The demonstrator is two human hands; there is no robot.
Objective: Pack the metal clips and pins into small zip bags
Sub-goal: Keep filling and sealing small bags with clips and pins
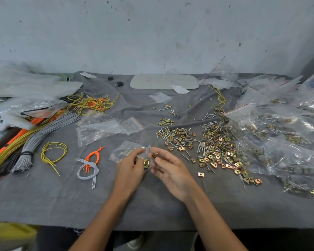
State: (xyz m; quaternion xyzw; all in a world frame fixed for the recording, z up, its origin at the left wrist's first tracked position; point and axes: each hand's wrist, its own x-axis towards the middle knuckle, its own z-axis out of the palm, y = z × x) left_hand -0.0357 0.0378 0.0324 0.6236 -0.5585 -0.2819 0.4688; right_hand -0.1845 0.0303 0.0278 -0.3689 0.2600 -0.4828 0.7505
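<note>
My left hand [130, 166] pinches the mouth of a small clear zip bag [124, 151] near the table's middle; a brass clip [146, 163] shows inside the bag by my fingers. My right hand [169, 169] pinches a small metal clip [154, 155] at its fingertips, right at the bag's opening. A wide loose heap of brass clips and steel pins [214, 147] lies on the grey cloth [152, 205] just right of my hands.
Empty zip bags [105, 129] lie behind my left hand. Big clear bags of hardware [283, 138] crowd the right side. Yellow, orange and grey cord bundles [31, 140] fill the left, with loose cords [88, 164] nearer. A pale board [163, 81] lies by the wall.
</note>
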